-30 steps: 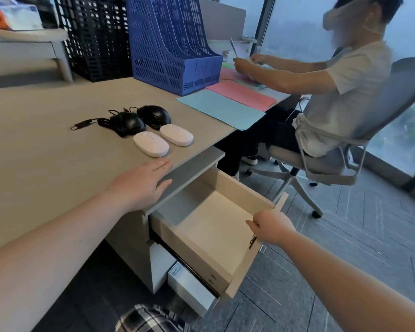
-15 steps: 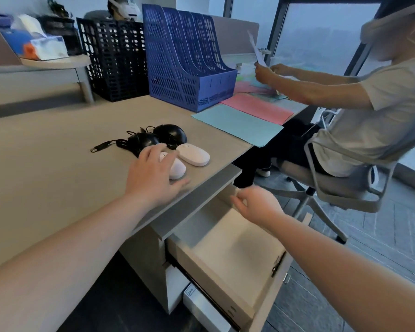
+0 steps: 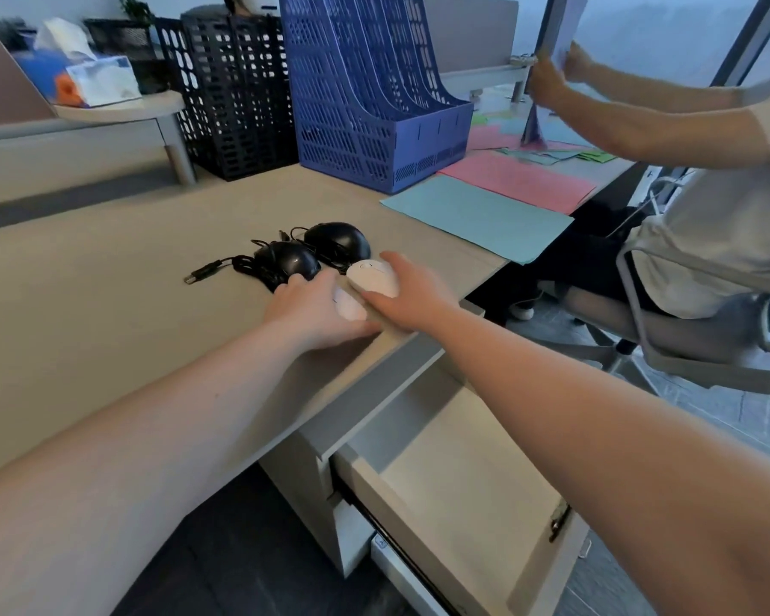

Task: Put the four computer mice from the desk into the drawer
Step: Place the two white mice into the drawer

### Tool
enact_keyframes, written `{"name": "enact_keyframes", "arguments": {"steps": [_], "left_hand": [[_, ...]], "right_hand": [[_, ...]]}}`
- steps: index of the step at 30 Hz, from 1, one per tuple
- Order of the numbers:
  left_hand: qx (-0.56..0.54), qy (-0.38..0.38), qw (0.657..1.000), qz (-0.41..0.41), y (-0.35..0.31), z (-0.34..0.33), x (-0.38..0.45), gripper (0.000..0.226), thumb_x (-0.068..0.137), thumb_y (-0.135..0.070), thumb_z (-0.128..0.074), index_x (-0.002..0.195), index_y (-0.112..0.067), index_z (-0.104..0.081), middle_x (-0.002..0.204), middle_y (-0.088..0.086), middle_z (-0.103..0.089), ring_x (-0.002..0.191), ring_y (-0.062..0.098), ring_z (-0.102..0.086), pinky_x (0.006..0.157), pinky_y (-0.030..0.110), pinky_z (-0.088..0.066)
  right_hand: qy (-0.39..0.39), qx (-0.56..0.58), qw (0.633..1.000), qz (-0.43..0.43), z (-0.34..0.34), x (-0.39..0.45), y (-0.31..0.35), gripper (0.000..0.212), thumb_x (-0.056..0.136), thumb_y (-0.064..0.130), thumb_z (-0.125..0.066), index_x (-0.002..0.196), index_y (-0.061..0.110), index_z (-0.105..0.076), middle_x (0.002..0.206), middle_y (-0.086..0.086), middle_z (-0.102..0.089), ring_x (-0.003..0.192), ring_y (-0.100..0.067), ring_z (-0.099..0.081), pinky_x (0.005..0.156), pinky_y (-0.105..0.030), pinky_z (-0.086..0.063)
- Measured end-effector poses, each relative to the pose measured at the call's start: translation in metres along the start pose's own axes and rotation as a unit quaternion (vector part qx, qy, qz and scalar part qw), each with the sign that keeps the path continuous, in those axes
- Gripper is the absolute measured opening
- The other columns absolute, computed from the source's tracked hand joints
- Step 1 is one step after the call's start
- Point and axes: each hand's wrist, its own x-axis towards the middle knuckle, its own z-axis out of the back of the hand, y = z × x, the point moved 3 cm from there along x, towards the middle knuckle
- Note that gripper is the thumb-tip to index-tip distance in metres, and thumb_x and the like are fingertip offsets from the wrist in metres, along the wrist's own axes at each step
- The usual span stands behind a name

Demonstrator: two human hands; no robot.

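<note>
Two black wired mice (image 3: 287, 260) (image 3: 336, 242) lie side by side on the desk, their cables bundled and a USB plug (image 3: 199, 274) pointing left. In front of them are two white mice. My left hand (image 3: 312, 311) covers and grips the nearer white mouse (image 3: 350, 306). My right hand (image 3: 412, 295) is closed around the other white mouse (image 3: 372, 277), thumb on its near side. The drawer (image 3: 467, 477) below the desk edge stands pulled out, and the part I can see holds nothing.
A blue file rack (image 3: 370, 95) and a black mesh rack (image 3: 232, 95) stand at the back of the desk. Teal (image 3: 476, 215) and pink (image 3: 521, 180) folders lie to the right. A person on an office chair (image 3: 703, 349) sits close on the right, handling papers.
My left hand slid forward from the desk edge onto the near white mouse. My right hand left the drawer front and came up onto the far white mouse.
</note>
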Motion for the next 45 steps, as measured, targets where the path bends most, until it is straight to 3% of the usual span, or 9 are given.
{"name": "enact_keyframes", "arguments": {"steps": [8,12,15,20,23,29,34,38,45], "left_hand": [[0.023,-0.046,0.999,0.000,-0.028,0.010,-0.027,0.093,0.056,-0.071,-0.067,0.129,-0.020,-0.041,0.125,0.014,-0.049,0.119,0.035,-0.045,0.088,0.039,-0.042],[0.049,-0.060,0.997,-0.005,-0.050,0.011,-0.049,0.091,0.058,-0.073,-0.067,0.125,-0.016,-0.044,0.123,0.014,-0.051,0.117,0.033,-0.047,0.087,0.040,-0.044],[0.030,-0.063,0.997,-0.028,-0.069,0.001,-0.071,0.085,0.058,-0.069,-0.071,0.119,-0.014,-0.047,0.123,0.011,-0.051,0.116,0.031,-0.047,0.088,0.039,-0.042],[0.003,0.006,0.998,-0.060,-0.098,-0.051,-0.111,0.093,0.061,-0.067,-0.071,0.131,-0.014,-0.039,0.130,0.010,-0.046,0.124,0.030,-0.042,0.092,0.040,-0.042],[0.014,0.042,0.998,-0.044,-0.096,-0.085,-0.116,0.097,0.064,-0.066,-0.070,0.138,-0.016,-0.032,0.135,0.011,-0.043,0.126,0.029,-0.041,0.094,0.040,-0.042],[0.016,0.103,0.994,0.018,-0.075,-0.138,-0.104,0.098,0.064,-0.064,-0.071,0.139,-0.019,-0.029,0.137,0.009,-0.041,0.126,0.028,-0.042,0.091,0.038,-0.044],[0.046,0.138,0.988,0.054,-0.058,-0.172,-0.080,0.091,0.063,-0.062,-0.074,0.131,-0.017,-0.035,0.132,0.010,-0.046,0.121,0.029,-0.047,0.087,0.039,-0.046],[0.055,0.155,0.984,0.063,-0.049,-0.193,-0.062,0.094,0.065,-0.059,-0.075,0.136,-0.016,-0.031,0.133,0.011,-0.047,0.122,0.030,-0.047,0.086,0.039,-0.046],[0.042,0.178,0.980,0.079,-0.039,-0.213,-0.042,0.111,0.068,-0.055,-0.075,0.150,-0.019,-0.009,0.154,0.011,-0.022,0.139,0.030,-0.026,0.105,0.042,-0.036]], "right_hand": [[0.031,0.000,0.999,-0.042,0.025,-0.027,-0.020,0.075,0.084,0.044,-0.061,0.148,0.019,-0.030,0.143,-0.009,-0.050,0.130,-0.030,-0.049,0.103,-0.038,-0.043],[0.004,-0.010,0.998,-0.057,0.052,-0.061,-0.052,0.070,0.085,0.038,-0.061,0.146,0.019,-0.033,0.144,-0.011,-0.047,0.133,-0.029,-0.043,0.108,-0.038,-0.038],[-0.015,-0.008,0.997,-0.074,0.064,-0.086,-0.078,0.067,0.083,0.039,-0.063,0.143,0.023,-0.038,0.140,-0.011,-0.049,0.129,-0.028,-0.047,0.102,-0.035,-0.041],[0.006,0.013,0.995,-0.100,0.053,-0.130,-0.113,0.067,0.080,0.042,-0.067,0.140,0.028,-0.041,0.141,-0.004,-0.052,0.127,-0.026,-0.050,0.100,-0.039,-0.044],[0.035,0.033,0.992,-0.115,0.031,-0.142,-0.125,0.069,0.079,0.039,-0.068,0.141,0.028,-0.039,0.140,-0.003,-0.052,0.124,-0.025,-0.052,0.092,-0.033,-0.046],[0.088,0.038,0.984,-0.149,-0.021,-0.132,-0.142,0.069,0.082,0.037,-0.065,0.142,0.024,-0.036,0.143,-0.006,-0.045,0.128,-0.028,-0.048,0.100,-0.042,-0.046],[0.132,0.052,0.976,-0.168,-0.067,-0.113,-0.153,0.064,0.080,0.035,-0.064,0.138,0.024,-0.039,0.135,-0.014,-0.049,0.122,-0.033,-0.052,0.099,-0.038,-0.044],[0.153,0.045,0.974,-0.162,-0.093,-0.101,-0.159,0.065,0.083,0.034,-0.064,0.140,0.021,-0.037,0.136,-0.016,-0.046,0.122,-0.033,-0.051,0.101,-0.038,-0.042],[0.162,0.020,0.976,-0.142,-0.116,-0.089,-0.164,0.069,0.084,0.033,-0.064,0.144,0.021,-0.032,0.136,-0.016,-0.045,0.123,-0.033,-0.050,0.099,-0.036,-0.042]]}}
